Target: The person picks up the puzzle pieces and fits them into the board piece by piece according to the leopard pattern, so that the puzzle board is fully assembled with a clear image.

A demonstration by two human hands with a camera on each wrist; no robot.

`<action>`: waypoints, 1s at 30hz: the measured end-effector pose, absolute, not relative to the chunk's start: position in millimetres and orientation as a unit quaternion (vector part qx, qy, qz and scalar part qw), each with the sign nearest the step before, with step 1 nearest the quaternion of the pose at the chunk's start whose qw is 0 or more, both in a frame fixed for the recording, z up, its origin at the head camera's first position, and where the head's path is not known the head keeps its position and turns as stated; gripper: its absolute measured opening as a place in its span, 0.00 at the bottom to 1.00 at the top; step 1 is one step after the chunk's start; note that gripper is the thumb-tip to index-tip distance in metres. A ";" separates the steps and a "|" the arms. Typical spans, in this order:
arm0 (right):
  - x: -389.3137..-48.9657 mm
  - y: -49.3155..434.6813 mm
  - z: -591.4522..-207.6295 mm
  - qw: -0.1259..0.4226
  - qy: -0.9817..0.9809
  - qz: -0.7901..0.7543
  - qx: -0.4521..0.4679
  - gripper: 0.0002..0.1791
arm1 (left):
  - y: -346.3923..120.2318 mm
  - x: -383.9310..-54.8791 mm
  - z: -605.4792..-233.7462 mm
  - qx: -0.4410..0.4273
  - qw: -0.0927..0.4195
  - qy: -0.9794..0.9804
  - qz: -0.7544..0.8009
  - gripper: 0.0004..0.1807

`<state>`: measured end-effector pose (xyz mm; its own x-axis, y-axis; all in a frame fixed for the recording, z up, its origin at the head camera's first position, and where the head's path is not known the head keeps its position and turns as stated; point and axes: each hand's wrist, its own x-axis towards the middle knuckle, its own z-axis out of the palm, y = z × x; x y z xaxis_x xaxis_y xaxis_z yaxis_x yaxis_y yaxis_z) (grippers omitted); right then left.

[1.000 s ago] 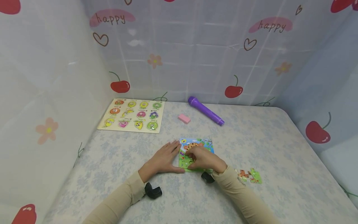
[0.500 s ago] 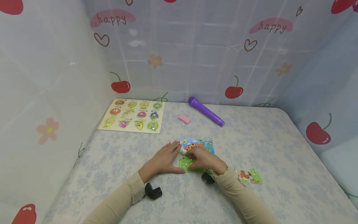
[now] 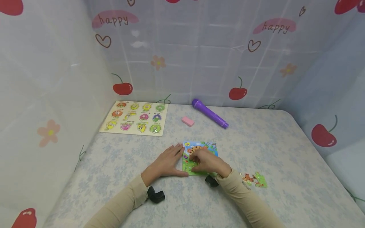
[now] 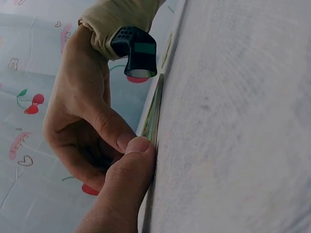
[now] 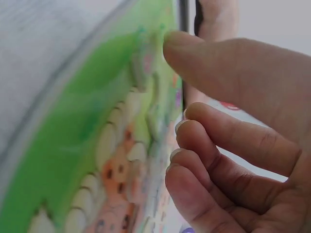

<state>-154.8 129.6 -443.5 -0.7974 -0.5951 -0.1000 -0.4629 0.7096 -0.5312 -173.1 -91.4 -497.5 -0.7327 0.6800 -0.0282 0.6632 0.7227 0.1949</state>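
Observation:
A picture jigsaw puzzle (image 3: 186, 166) with a spotted animal on green and blue lies flat on the table. My left hand (image 3: 168, 161) rests at its left edge, fingers straight and thumb spread along the near corner. Over the puzzle's middle is my right hand (image 3: 210, 162), its fingers bent and hiding part of the picture. In the right wrist view the thumb (image 5: 204, 53) stands apart from the fingers, with no piece seen between them. Some puzzle pieces (image 5: 121, 170) there look slightly raised. Loose jigsaw pieces (image 3: 260, 180) lie right of the right wrist.
A fruit puzzle board (image 3: 134, 117) lies at the back left. Behind the puzzle are a pink block (image 3: 188, 121) and a purple toy microphone (image 3: 210, 113). Each wrist carries a black camera (image 3: 156, 194). Printed curtains (image 3: 182, 63) enclose the table's back and sides.

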 end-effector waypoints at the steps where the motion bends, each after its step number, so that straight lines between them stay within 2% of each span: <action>1: -154.8 129.5 -443.7 0.133 0.915 -0.247 -0.289 0.18 | -91.5 -173.0 -497.7 0.363 0.048 0.927 0.085 0.64; 13: -154.7 128.9 -440.7 0.146 0.911 -0.252 -0.294 0.18 | -91.0 -174.4 -499.4 0.364 0.044 0.926 0.088 0.64; 20: -157.1 132.3 -440.8 0.115 0.910 -0.242 -0.316 0.19 | -91.8 -174.5 -498.2 0.365 0.045 0.926 0.090 0.64; 30: -156.7 136.1 -441.5 0.119 0.908 -0.250 -0.314 0.24 | -91.7 -173.1 -498.8 0.363 0.046 0.926 0.088 0.64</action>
<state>-156.7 136.1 -441.5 -0.7743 -0.6301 -0.0592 -0.5111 0.6778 -0.5286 -173.1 -91.7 -498.8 -0.7320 0.6810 -0.0214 0.6648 0.7207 0.1967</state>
